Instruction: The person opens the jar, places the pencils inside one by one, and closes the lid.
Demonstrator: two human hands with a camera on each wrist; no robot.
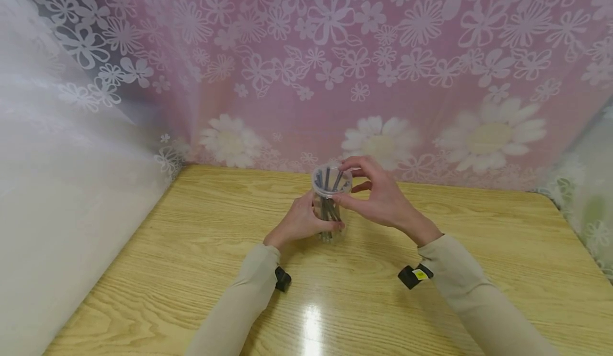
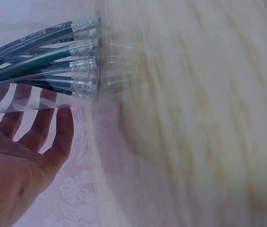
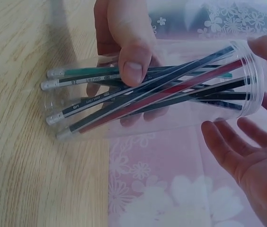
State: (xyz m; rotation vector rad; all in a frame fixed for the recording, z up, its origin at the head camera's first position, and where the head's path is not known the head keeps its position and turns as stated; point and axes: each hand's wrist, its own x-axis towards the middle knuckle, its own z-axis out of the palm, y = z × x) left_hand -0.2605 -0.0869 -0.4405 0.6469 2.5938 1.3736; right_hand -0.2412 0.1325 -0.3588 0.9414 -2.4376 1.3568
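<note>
A clear plastic jar (image 1: 328,201) stands upright near the back of the table, with several pencils (image 3: 157,94) leaning inside. Most of the pencils are dark; one is green and one is red, with white eraser ends down at the jar's base. My left hand (image 1: 301,218) grips the jar low on its left side, thumb across the front and fingers behind. At the top, my right hand (image 1: 378,196) reaches in from the right and holds the ringed clear rim (image 3: 253,78) between thumb and curved fingers. The left wrist view shows the pencils' metal ferrules close up.
The wood-grain table (image 1: 201,271) runs under both forearms. Behind it hangs a pink floral curtain (image 1: 287,95), and a pale sheet (image 1: 72,185) closes off the left side. Black wrist-worn devices sit on both sleeves.
</note>
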